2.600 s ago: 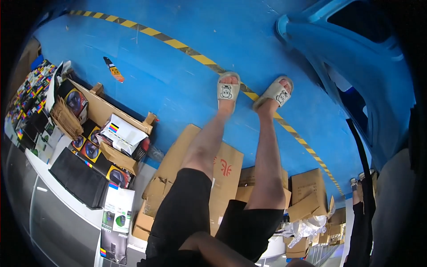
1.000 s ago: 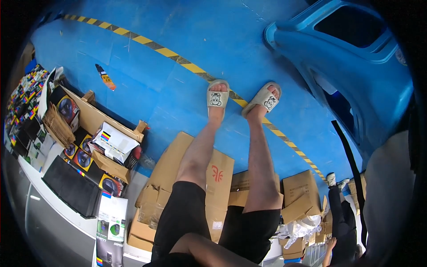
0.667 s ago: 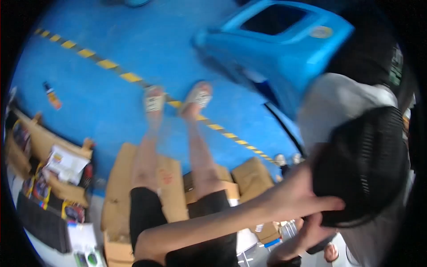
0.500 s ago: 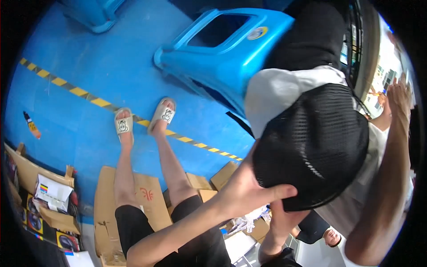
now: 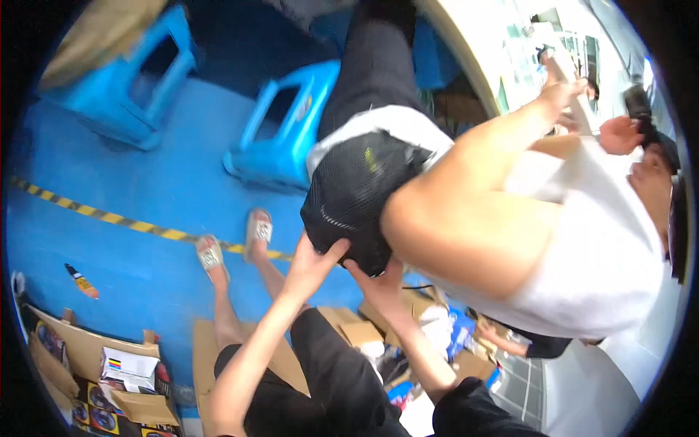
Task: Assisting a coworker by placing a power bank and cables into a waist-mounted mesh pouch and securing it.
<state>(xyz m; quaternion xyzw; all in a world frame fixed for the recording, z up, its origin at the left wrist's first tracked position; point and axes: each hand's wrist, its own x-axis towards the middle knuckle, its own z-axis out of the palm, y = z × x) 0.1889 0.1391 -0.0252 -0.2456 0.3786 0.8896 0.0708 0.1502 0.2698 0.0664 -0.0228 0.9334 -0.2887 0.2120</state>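
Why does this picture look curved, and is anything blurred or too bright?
In the head view, the fisheye lens slightly bows the striped floor tape; in that view too, the upper-right background is washed out, the left sandal looks smeared, and the black mesh item shows its texture.

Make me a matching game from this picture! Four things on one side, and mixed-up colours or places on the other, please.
Things:
1. stools
2. black mesh thing
3. sandals
4. floor tape

Colours or places:
A. yellow and dark stripes
B. on bare feet
C. plain blue plastic
D. held by the left grip and right grip

Right pairs: 1-C, 2-D, 3-B, 4-A
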